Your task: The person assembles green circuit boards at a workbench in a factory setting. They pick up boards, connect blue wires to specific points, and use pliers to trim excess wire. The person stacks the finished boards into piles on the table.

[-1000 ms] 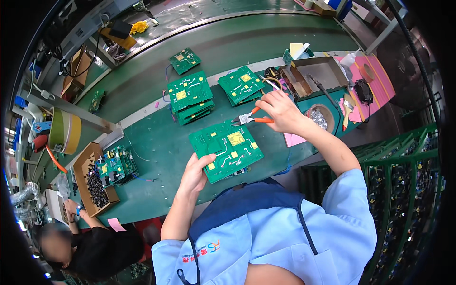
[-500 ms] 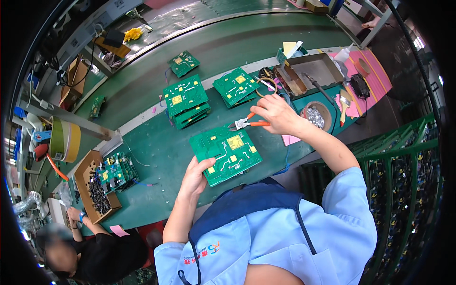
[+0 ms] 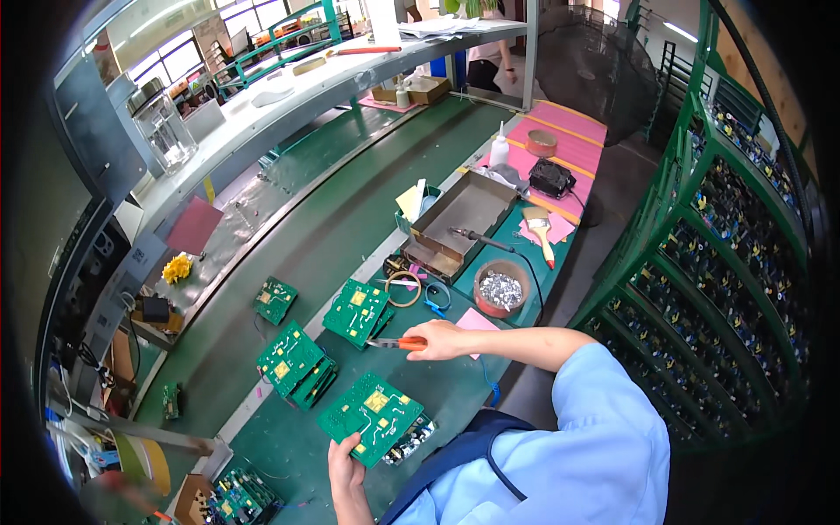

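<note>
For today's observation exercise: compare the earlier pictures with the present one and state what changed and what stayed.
The camera view swung upward. The right hand with the orange-handled cutters drew slightly away from the board. Unchanged: the left hand holds the green circuit board; the stacked boards lie in place.

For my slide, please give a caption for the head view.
Left hand holds a green board; right hand holds orange cutters over the green bench.
</note>
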### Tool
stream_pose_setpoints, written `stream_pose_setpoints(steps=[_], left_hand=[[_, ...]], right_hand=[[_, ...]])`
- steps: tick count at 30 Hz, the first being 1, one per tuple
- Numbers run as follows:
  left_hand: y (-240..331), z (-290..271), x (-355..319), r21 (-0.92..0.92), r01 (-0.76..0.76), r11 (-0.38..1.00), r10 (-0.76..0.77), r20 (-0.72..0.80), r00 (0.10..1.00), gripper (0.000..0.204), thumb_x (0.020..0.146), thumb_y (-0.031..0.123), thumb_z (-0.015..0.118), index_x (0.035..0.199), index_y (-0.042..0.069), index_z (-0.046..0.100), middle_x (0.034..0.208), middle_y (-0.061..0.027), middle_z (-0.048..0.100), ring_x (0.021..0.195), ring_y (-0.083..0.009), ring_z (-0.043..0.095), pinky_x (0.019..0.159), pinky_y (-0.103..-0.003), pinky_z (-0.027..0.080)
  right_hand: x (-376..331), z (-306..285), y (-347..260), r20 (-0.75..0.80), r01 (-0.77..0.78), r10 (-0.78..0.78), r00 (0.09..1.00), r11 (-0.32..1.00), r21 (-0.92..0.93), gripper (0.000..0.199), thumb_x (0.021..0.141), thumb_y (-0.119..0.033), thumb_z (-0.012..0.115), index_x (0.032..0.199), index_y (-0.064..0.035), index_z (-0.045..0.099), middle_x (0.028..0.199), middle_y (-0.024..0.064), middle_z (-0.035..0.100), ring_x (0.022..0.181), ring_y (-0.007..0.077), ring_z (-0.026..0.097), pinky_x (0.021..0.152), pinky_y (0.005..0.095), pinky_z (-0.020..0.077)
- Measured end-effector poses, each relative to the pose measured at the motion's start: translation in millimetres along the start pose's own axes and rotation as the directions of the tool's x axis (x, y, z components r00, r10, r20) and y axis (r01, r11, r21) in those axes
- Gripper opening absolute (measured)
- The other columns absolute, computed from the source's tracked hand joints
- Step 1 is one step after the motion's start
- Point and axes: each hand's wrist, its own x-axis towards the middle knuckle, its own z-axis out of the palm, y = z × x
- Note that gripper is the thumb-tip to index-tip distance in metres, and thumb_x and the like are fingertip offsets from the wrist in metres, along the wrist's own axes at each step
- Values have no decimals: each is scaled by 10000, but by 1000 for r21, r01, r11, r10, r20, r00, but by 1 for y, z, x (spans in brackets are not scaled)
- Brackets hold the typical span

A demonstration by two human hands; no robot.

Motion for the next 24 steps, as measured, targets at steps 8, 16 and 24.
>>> stream_pose_setpoints(steps=[8,16,24], left_hand=[[12,-1,-3,67,-30,997,35,-65,997,453,650,-68,486,1085,-28,367,996,-138,500,873,-243,523,762,-350,442],[13,18,-10,777,-629,25,365,579,729,349,604,-67,534,936,39,507,974,-132,515,909,-270,504,827,-338,375],[-14,-28,-9,961,-217,169,637,62,769,297,750,38,473,1045,10,445,1023,-200,453,849,-251,515,706,-350,437]], right_hand=[[-20,17,57,-287,-14,-251,924,730,-683,494,642,-356,619,1012,-69,460,863,130,506,845,270,481,735,384,363],[-12,34,-21,687,-684,-119,717,74,726,458,809,-386,428,1053,1,444,883,128,563,743,207,570,609,293,479],[-32,64,-20,489,-488,58,870,236,840,230,792,-106,476,991,7,492,918,61,556,849,146,532,752,294,426]])
